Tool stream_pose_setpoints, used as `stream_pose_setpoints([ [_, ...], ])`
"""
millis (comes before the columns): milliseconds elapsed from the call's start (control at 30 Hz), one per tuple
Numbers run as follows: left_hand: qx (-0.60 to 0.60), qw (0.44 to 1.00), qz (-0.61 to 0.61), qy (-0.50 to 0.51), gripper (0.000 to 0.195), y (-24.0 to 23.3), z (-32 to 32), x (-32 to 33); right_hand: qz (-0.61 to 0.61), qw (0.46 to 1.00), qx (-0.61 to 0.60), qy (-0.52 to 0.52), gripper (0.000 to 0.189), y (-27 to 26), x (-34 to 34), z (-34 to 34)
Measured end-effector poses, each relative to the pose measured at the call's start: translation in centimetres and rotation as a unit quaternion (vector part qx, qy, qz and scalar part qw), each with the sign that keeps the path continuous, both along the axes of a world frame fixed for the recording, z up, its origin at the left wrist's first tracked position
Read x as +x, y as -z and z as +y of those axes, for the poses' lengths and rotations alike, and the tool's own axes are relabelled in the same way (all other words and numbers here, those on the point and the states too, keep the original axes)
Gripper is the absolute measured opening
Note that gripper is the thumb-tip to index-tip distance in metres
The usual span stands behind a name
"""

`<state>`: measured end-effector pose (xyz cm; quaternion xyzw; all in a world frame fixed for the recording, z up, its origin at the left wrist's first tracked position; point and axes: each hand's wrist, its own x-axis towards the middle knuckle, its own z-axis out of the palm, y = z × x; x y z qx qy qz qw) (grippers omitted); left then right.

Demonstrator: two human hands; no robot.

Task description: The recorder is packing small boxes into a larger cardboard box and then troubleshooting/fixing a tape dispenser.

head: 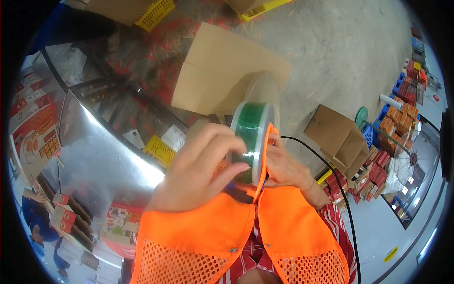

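A wide roll of green packing tape (249,142) is held upright in front of my chest. My left hand (209,167) lies around its left side, with thumb and fingertip against the green face. My right hand (283,159) is at the right side of the roll, behind the orange edge of the mesh safety vest (294,220); its fingers are partly hidden, and whether they grip the roll or the vest's edge cannot be told.
A metal table (106,156) with printed cartons (39,142) is at left. Flattened cardboard (223,64) lies on the floor ahead. An open carton (337,138), a black cable (337,174) and a fan (411,158) are at right. A co-worker (37,220) is at lower left.
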<state>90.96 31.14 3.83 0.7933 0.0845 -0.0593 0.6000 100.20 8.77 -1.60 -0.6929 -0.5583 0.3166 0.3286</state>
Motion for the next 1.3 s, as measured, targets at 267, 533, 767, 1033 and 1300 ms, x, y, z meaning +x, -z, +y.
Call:
stream_pose_setpoints([
  [267, 0.021, 0.998, -0.044, -0.05, 0.049, -0.4, -0.2, 0.9, -0.024, 0.999, -0.007, -0.027, 0.055, 0.2, 1.2, -0.3],
  [533, -0.056, 0.998, 0.021, 0.025, 0.051, 2.0, 1.2, 2.3, 0.086, 0.995, -0.028, -0.034, 0.065, -1.0, 1.3, 0.4],
  [767, 0.004, 0.999, -0.044, 0.008, 0.041, 2.2, 1.0, 1.9, 0.103, 0.994, -0.027, -0.01, 0.06, 0.4, 1.4, 0.2],
  [1033, 0.132, 0.985, -0.099, 0.046, 0.032, 0.0, 1.6, 2.1, 0.04, 0.998, -0.037, -0.035, 0.054, 0.1, 1.8, 0.9],
  [1300, 0.188, 0.973, -0.082, 0.108, 0.019, -0.4, 2.7, 1.9, 0.03, 0.996, -0.033, -0.083, 0.055, 0.0, 1.9, 1.7],
])
